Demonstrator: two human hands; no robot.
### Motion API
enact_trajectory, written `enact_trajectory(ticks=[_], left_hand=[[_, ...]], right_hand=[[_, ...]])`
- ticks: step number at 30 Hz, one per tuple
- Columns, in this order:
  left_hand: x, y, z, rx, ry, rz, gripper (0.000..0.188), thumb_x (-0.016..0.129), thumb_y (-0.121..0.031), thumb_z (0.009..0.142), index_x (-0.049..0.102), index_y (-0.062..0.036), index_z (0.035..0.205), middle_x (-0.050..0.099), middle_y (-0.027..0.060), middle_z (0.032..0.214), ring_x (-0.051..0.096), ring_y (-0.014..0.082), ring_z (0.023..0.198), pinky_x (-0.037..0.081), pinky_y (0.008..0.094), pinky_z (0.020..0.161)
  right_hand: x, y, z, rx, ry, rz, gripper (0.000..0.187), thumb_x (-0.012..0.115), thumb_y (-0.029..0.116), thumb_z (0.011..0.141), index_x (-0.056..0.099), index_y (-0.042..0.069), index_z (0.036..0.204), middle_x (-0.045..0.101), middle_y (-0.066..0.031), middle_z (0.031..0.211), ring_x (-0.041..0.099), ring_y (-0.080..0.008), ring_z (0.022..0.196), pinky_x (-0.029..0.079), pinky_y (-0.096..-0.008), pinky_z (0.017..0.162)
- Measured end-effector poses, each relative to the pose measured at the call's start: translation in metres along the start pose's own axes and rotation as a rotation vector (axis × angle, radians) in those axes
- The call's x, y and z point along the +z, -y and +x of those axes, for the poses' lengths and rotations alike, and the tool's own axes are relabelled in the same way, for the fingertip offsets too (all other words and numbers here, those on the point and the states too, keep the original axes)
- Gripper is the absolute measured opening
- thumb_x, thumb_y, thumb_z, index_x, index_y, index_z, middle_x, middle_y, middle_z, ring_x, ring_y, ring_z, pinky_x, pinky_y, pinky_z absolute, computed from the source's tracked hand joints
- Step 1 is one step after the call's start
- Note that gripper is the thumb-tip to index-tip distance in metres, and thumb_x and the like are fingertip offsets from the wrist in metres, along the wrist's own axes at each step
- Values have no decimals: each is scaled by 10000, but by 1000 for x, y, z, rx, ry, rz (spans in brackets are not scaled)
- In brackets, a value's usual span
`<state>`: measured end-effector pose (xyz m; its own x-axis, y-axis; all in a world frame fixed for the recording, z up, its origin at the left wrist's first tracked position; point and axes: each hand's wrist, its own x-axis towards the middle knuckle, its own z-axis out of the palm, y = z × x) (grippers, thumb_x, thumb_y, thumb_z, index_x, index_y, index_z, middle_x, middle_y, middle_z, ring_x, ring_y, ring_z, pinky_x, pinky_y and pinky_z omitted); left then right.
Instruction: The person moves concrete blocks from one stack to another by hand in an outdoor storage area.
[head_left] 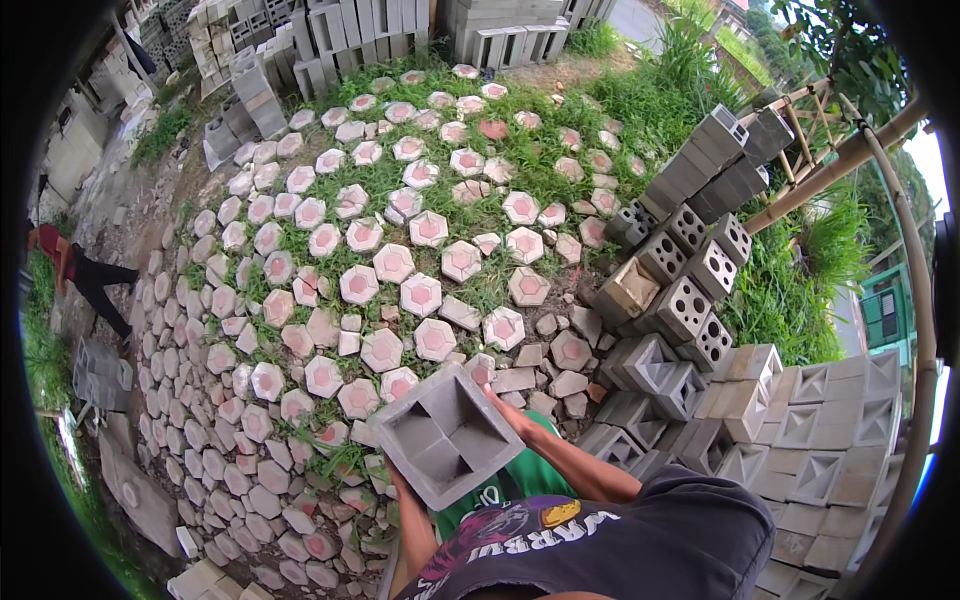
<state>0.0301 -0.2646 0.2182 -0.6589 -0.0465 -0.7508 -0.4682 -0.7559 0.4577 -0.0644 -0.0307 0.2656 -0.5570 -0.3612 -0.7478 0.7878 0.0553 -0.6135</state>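
A square grey concrete vent block [418, 438] with slanted faces inside its raised rim is held in front of my body. My right hand [503, 408] grips its right side, the fingers partly hidden behind the edge. On the other side my left hand [395, 478] supports the lower left edge, most of it covered by the block. Similar vent blocks [680, 388] are stacked to the right of me.
Hexagonal pavers [421, 294] with reddish centres spread over grass and dirt ahead. Blocks with round holes [686, 305] stand at the right, near a bamboo frame [850, 160]. Taller block stacks [360, 35] line the far side. Another person [85, 270] walks at the far left.
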Motion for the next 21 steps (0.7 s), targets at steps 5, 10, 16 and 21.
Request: enact_trajectory(ticks=[5, 10, 16, 21], left_hand=[[-4, -86, 4, 114, -40, -61, 678, 334, -604, 912, 431, -102, 1357, 514, 110, 1286, 501, 263, 1159, 420, 391, 955], [11, -142, 40, 184, -63, -145, 676, 336, -604, 911, 434, -103, 1354, 517, 111, 1282, 506, 264, 1152, 425, 392, 949], [51, -214, 119, 318, -70, -257, 673, 338, -604, 910, 438, -104, 1350, 520, 112, 1278, 513, 266, 1143, 431, 393, 943], [92, -274, 167, 406, -118, -342, 671, 339, -604, 909, 442, -104, 1346, 522, 112, 1274, 518, 267, 1136, 436, 394, 937]], right_hand=[[56, 59, 39, 63, 85, -33, 908, 269, 748, 851, 440, 10, 1350, 426, -169, 1375, 421, -250, 1242, 326, -354, 1037], [76, 124, 98, 46, 56, -137, 879, 276, 739, 857, 461, 30, 1342, 456, -158, 1350, 455, -249, 1206, 335, -356, 1022], [68, 187, 241, -32, 324, 13, 838, 260, 695, 890, 353, 44, 1410, 429, -127, 1380, 450, -236, 1220, 330, -334, 1039], [77, 285, 321, 88, 448, 38, 686, 311, 580, 943, 346, 85, 1417, 451, -100, 1368, 497, -230, 1174, 405, -353, 1003]])
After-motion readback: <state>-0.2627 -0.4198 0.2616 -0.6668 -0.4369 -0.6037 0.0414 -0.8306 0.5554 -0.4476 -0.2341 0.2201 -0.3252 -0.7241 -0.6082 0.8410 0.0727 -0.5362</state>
